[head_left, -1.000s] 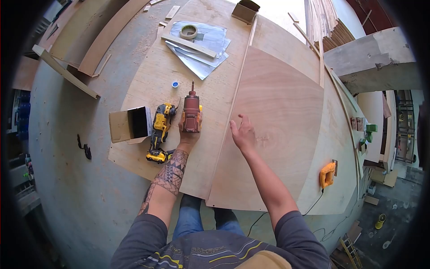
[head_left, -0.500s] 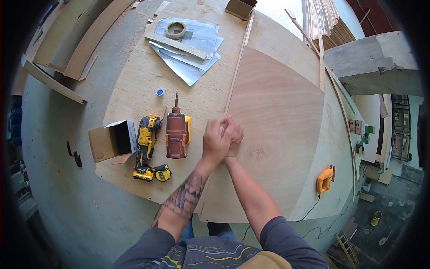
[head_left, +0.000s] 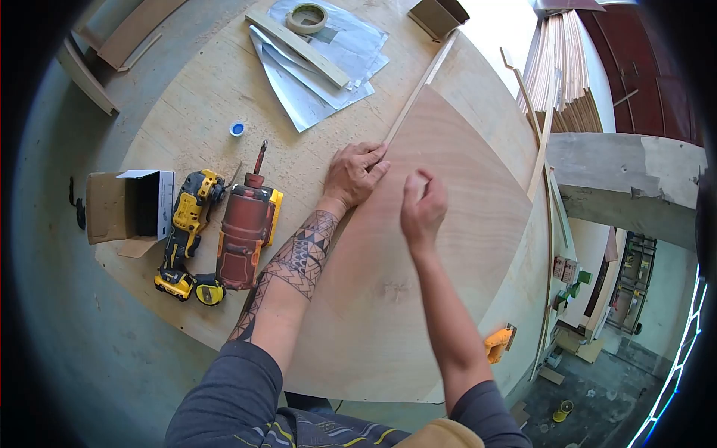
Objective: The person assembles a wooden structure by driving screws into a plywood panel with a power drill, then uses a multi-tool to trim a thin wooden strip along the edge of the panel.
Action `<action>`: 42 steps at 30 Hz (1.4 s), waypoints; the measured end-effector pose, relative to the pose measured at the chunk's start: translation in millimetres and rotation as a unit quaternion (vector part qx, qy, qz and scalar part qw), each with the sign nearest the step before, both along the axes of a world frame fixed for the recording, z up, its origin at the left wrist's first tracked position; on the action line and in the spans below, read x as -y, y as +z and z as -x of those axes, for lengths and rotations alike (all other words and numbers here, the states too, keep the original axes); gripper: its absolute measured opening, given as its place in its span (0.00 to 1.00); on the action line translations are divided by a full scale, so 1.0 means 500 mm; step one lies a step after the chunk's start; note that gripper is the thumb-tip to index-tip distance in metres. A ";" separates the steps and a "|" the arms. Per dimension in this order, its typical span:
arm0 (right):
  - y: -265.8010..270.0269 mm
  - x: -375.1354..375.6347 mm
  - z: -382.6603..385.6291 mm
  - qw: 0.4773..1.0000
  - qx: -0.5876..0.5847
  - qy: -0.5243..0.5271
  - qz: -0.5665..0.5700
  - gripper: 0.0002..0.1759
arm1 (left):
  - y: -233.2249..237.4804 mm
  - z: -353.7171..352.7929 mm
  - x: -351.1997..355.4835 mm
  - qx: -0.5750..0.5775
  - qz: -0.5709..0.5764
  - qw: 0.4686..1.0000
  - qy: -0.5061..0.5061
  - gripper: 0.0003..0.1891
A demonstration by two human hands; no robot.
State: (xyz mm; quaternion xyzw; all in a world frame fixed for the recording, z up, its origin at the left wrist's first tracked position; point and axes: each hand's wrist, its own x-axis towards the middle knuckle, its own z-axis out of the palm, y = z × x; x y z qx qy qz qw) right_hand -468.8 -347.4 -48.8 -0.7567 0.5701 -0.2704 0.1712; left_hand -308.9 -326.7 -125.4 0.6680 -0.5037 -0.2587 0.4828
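A thin plywood panel (head_left: 448, 160) lies on the larger sheet, with a narrow wooden strip (head_left: 423, 88) along its left edge. My left hand (head_left: 354, 175) is down at that edge, its thumb and fingers bent around the near part of the strip and covering it. Above the panel, to the right of the left hand, I hold up my right hand (head_left: 424, 207) with the fingers curled in. Whatever may be inside those fingers is hidden. Left of my forearm lies a dark red power driver (head_left: 245, 237) with its bit pointing away.
A yellow multi-tool (head_left: 190, 213), an open cardboard box (head_left: 107, 209) and a small blue-topped cap (head_left: 237, 128) are at the left. Farther back, masking tape (head_left: 306, 19) and a wood slat (head_left: 299, 49) lie on papers (head_left: 351, 52). An orange tool (head_left: 499, 344) sits near right.
My hands were together over the panel's left edge; now they are apart. The left is down on the strip, the right raised to its right. The view has shifted and turned.
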 end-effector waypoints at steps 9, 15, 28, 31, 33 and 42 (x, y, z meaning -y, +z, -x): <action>-0.016 0.463 -0.149 0.926 -0.349 -0.065 -0.127 0.49 | 0.002 -0.001 0.002 0.006 0.030 0.999 0.030 0.18; -0.062 0.487 -0.151 0.945 -0.280 -0.094 -0.144 0.38 | 0.007 -0.003 0.002 -0.003 0.029 0.999 0.014 0.17; -0.082 0.490 -0.117 0.967 -0.198 -0.081 -0.137 0.37 | 0.014 -0.003 0.002 -0.017 0.020 1.000 0.014 0.19; -0.074 0.498 -0.116 0.967 -0.177 -0.081 -0.163 0.37 | 0.015 -0.004 0.003 -0.025 0.021 0.999 0.009 0.20; -0.076 0.505 -0.114 0.966 -0.167 -0.080 -0.180 0.36 | 0.013 -0.006 0.004 -0.028 0.021 0.999 0.009 0.20; -0.092 0.486 -0.139 0.960 -0.248 -0.067 -0.114 0.39 | 0.009 -0.002 0.006 -0.040 0.047 0.998 0.014 0.19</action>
